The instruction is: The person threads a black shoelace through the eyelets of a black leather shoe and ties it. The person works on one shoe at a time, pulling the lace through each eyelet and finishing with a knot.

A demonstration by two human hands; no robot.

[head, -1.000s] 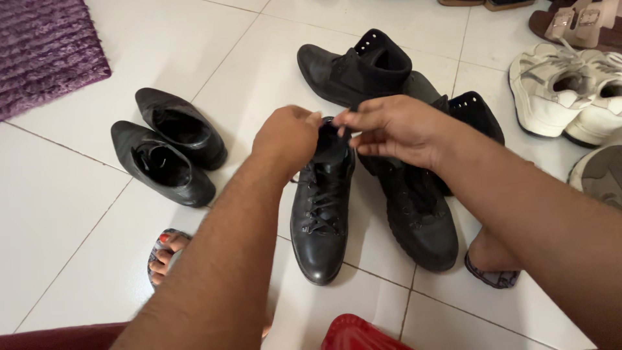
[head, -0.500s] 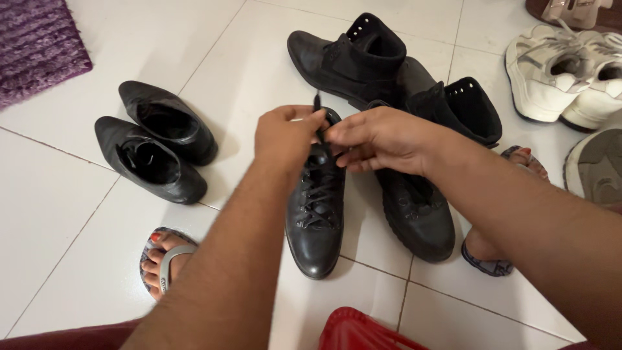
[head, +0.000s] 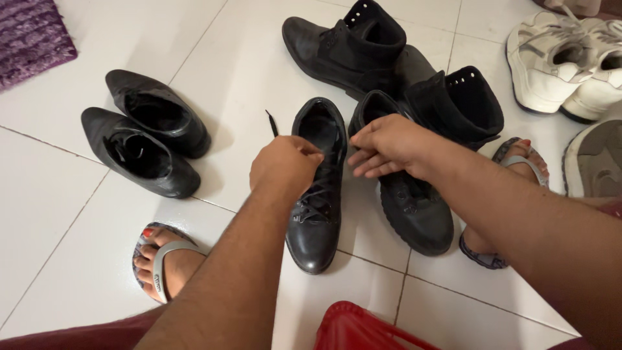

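White floor tiles (head: 58, 194) are spread under a black lace-up shoe (head: 316, 194), whose lace is now gripped by the left hand (head: 283, 165) alone, having been released by the open right hand (head: 389, 146).

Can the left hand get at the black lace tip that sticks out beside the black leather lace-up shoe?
Probably yes. The left hand is closed at the laces of the black leather lace-up shoe, and the black lace tip stands just above it over bare white floor tile, with nothing between them.
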